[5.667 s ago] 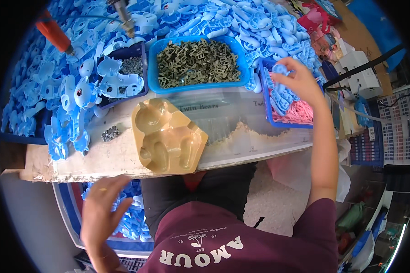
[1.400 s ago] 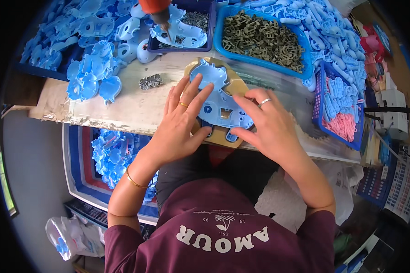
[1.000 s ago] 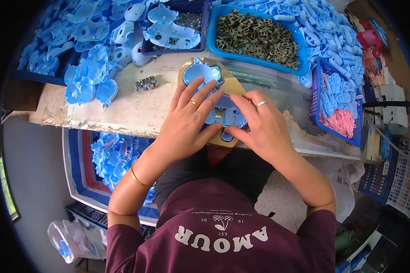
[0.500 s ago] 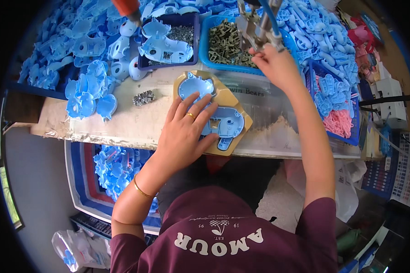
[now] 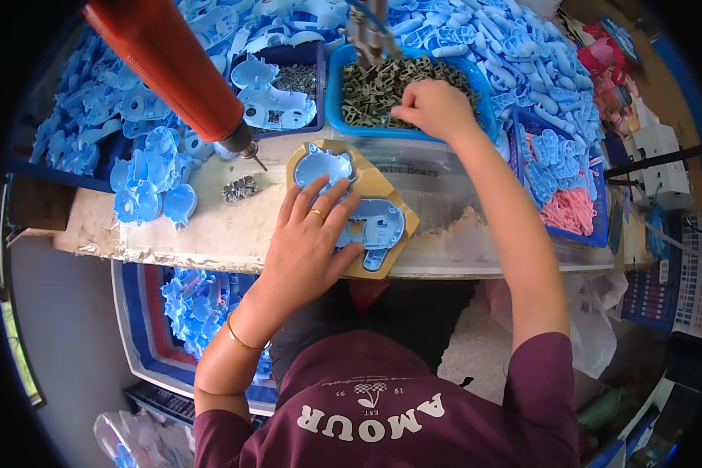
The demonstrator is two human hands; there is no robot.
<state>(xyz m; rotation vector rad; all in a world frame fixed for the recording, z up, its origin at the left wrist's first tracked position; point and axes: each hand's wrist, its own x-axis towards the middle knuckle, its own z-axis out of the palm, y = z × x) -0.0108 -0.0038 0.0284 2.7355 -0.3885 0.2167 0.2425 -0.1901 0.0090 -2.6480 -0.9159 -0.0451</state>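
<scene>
My left hand point(image 5: 308, 242) lies with fingers apart over a tan holding block point(image 5: 378, 183) and the light blue plastic shell in it. One rounded part of the shell point(image 5: 320, 165) shows beyond my fingertips, and a larger part point(image 5: 386, 226) shows beside my thumb. My right hand point(image 5: 437, 109) is above a bright blue basket point(image 5: 335, 97) full of small dark metal parts point(image 5: 366, 101). Its fingers are curled together; whatever is between them is hidden. An orange power screwdriver point(image 5: 171, 70) hangs at upper left, its bit pointing down near the block.
A metal tool point(image 5: 366, 35) hangs over the basket's far edge. Left of the basket, a dark blue bin point(image 5: 320, 86) holds screws and shells. Blue shells point(image 5: 152, 179) and a small screw pile point(image 5: 239, 189) lie on the table. A bin of pink parts point(image 5: 569, 210) stands right.
My right hand has come away from the hanging metal tool and down over the metal parts. The orange screwdriver hangs lower and fuller in view. My left hand stays on the block.
</scene>
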